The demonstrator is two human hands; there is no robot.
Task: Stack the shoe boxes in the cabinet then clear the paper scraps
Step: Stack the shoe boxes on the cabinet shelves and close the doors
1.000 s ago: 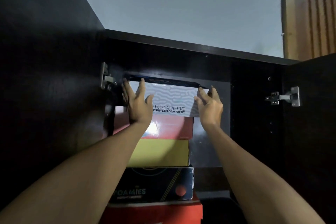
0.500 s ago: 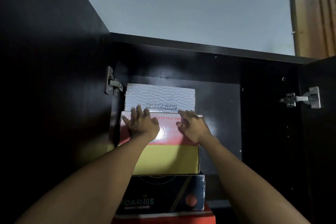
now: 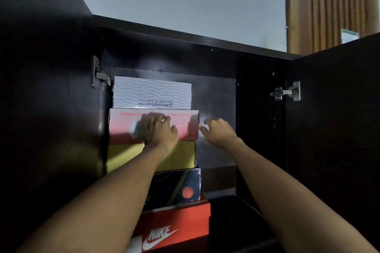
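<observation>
dark cabinet: left hand still on red box, right hand now off, fingers loose.

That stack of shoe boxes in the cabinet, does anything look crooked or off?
Slightly. The boxes are not flush: the red Nike box at the bottom juts out right of the dark box above, and the yellow box sits narrower. No damage shows.

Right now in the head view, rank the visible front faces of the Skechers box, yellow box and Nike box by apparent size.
1. Nike box, though an arm covers part and it sits nearest the camera, so unsure.
2. Skechers box.
3. Yellow box, also partly covered.
</observation>
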